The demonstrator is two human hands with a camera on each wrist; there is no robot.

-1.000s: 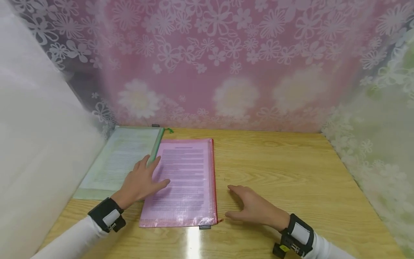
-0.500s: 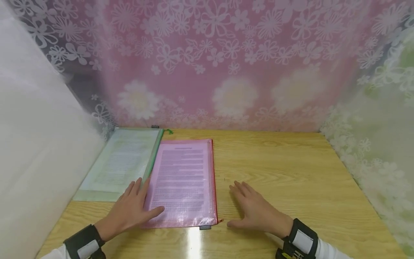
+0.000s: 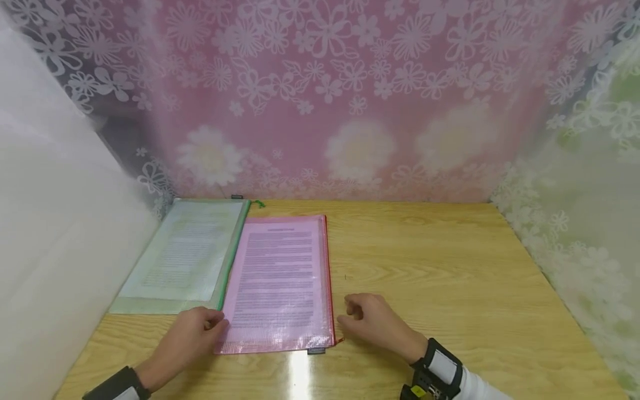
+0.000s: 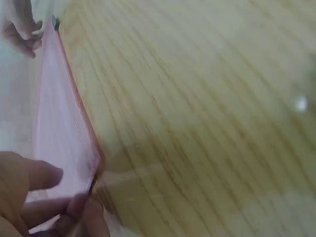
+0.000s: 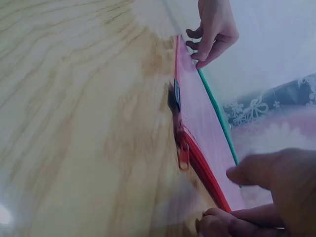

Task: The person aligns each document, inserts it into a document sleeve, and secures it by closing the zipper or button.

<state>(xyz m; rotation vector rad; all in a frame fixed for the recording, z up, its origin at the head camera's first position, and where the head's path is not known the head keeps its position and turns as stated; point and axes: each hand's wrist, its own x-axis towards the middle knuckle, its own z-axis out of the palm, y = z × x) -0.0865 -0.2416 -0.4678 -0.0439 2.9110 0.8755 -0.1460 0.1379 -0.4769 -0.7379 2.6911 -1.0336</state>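
Note:
A pink zip document folder point(image 3: 277, 278) with a printed sheet inside lies on the wooden table. My left hand point(image 3: 187, 336) is at its lower left edge, the fingers curled at the border. In the left wrist view, the left fingers point(image 4: 91, 215) touch the folder's corner while the thumb is above it. My right hand point(image 3: 382, 322) is beside the red zipper edge, fingers loosely curled. The right wrist view has the right fingertips point(image 5: 215, 219) by the zipper and the thumb raised apart. A green zip document folder point(image 3: 175, 250) lies to the left, its edge meeting the pink one.
The wooden table point(image 3: 425, 261) extends to the right of the folders. A pink floral curtain point(image 3: 300, 111) hangs behind it. White sheeting point(image 3: 65, 194) borders the left side, and a pale floral sheet point(image 3: 590, 222) the right.
My left hand has drawn back toward me from over the folders, and its spread fingers have curled at the pink folder's edge. The right fingers have also curled. Both folders stay in place.

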